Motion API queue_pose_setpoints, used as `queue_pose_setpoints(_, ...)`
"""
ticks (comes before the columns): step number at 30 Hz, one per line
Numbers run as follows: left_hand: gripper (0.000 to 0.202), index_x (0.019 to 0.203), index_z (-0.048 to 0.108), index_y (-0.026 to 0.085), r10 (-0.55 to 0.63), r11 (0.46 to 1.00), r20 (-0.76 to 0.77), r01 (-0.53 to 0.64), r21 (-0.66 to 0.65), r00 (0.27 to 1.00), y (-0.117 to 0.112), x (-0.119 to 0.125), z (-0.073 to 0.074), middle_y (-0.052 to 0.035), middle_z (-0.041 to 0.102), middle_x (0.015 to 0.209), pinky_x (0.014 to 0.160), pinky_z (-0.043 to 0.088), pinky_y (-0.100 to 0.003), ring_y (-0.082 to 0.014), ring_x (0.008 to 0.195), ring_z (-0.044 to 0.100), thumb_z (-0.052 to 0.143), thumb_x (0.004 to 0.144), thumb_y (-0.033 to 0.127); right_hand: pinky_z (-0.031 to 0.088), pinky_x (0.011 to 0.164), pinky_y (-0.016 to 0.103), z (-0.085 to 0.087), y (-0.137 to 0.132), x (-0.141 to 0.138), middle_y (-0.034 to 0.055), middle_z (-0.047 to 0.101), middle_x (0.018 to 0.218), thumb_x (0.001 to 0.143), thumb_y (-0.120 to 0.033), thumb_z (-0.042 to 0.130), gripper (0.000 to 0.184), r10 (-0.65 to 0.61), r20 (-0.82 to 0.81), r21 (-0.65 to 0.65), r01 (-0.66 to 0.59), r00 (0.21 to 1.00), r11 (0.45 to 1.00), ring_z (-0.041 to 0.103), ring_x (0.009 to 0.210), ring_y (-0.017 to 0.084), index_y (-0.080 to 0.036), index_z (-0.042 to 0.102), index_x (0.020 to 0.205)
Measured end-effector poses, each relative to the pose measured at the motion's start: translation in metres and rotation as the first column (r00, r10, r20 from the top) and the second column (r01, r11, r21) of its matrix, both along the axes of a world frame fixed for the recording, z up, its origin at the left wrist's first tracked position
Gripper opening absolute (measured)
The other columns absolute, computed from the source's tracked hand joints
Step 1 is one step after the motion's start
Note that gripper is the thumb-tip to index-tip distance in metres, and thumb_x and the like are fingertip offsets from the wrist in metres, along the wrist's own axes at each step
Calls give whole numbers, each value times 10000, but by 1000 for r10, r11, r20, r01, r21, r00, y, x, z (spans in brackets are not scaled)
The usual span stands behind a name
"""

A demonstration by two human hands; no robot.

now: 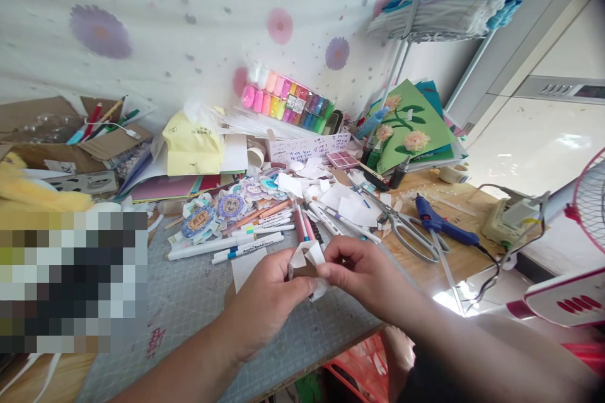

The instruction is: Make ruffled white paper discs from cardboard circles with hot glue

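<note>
Over the grey cutting mat (189, 302), both my hands pinch one small crumpled piece of white paper (309, 256). My left hand (267, 302) grips its lower left side with closed fingers. Pressed together at the paper's right edge are the fingers of my right hand (363, 274). Just beyond the paper lies a row of white acrylic markers (246, 245) and coloured pens (302, 223). Cut-out round paper decorations (230, 205) lie behind them.
Scissors (406, 227) and a blue glue gun (442, 223) lie on the wooden table at right. A clay pack (288, 99), green flower card (409, 126), yellow packet (191, 141) and cardboard boxes (57, 132) stand at the back. A fan (588, 201) is at far right.
</note>
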State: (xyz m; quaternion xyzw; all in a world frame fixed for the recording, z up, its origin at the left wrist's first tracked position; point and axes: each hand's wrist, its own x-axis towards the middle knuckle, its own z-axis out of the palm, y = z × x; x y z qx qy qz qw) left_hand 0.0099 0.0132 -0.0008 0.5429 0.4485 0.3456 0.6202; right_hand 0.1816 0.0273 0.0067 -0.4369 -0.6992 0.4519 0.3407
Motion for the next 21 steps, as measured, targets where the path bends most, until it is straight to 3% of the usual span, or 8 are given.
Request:
queue_pose_setpoints(3, 104, 845, 583, 167, -47, 999, -69, 49, 22, 997, 1, 0, -1, 19, 541, 723, 648, 350, -276, -153, 715, 479, 575, 752, 213, 370, 556, 248, 0, 2, 1, -17, 508, 586, 812, -490, 557, 360, 5, -187, -196, -42, 982, 980, 463, 558, 116, -159, 563, 669)
queue_pose_setpoints(5, 92, 837, 576, 172, -63, 996, -113, 70, 57, 992, 1, 0, -1, 19, 537, 716, 642, 350, -275, -158, 715, 481, 556, 760, 217, 359, 532, 241, -1, 3, -1, -24, 513, 569, 770, -478, 616, 339, -31, -195, -226, -15, 980, 974, 460, 536, 111, -164, 566, 653)
queue_pose_setpoints(7, 73, 816, 568, 175, -62, 993, -159, 77, 91, 985, 0, 0, 0, 21, 535, 715, 631, 344, -270, -154, 701, 467, 545, 766, 223, 350, 535, 240, -3, 2, -3, -24, 521, 571, 737, -408, 666, 279, -69, -108, -143, 53, 992, 988, 463, 552, 115, -167, 576, 631)
queue_pose_setpoints(11, 65, 802, 563, 173, -63, 989, -209, 90, 118, 976, -1, 0, 2, 32, 507, 693, 616, 334, -258, -144, 677, 434, 539, 770, 224, 357, 574, 250, -4, 0, -6, -4, 553, 637, 751, -265, 653, 166, -144, 43, 184, 133, 989, 974, 489, 615, 126, -164, 614, 625)
queue_pose_setpoints(13, 64, 806, 565, 173, -68, 988, -208, 95, 122, 976, -1, 0, 2, 34, 501, 693, 619, 335, -254, -142, 679, 428, 534, 771, 216, 361, 576, 253, -4, -1, -5, 0, 562, 650, 748, -240, 652, 146, -157, 48, 228, 142, 986, 963, 498, 622, 129, -164, 621, 627)
queue_pose_setpoints(15, 65, 812, 566, 174, -68, 988, -204, 95, 123, 977, -1, 0, 2, 30, 509, 710, 630, 342, -253, -144, 691, 432, 536, 771, 216, 361, 563, 248, -4, -1, -3, -7, 561, 635, 708, -263, 698, 147, -142, 12, 121, 139, 990, 983, 495, 607, 126, -163, 619, 633)
queue_pose_setpoints(17, 70, 815, 558, 177, -69, 989, -194, 93, 118, 979, 0, 0, 1, 24, 519, 725, 634, 348, -255, -146, 695, 439, 537, 778, 232, 372, 554, 241, -4, 0, -2, -15, 563, 615, 680, -329, 734, 206, -95, -102, -88, 86, 990, 992, 495, 584, 117, -157, 622, 653)
queue_pose_setpoints(21, 56, 801, 554, 179, -100, 985, -200, 125, 116, 975, 1, -1, 0, 21, 522, 710, 616, 345, -259, -145, 669, 444, 531, 767, 217, 400, 516, 232, -8, 3, -2, -20, 569, 551, 744, -460, 674, 332, -105, -404, -378, -62, 909, 924, 498, 494, 92, -144, 630, 653)
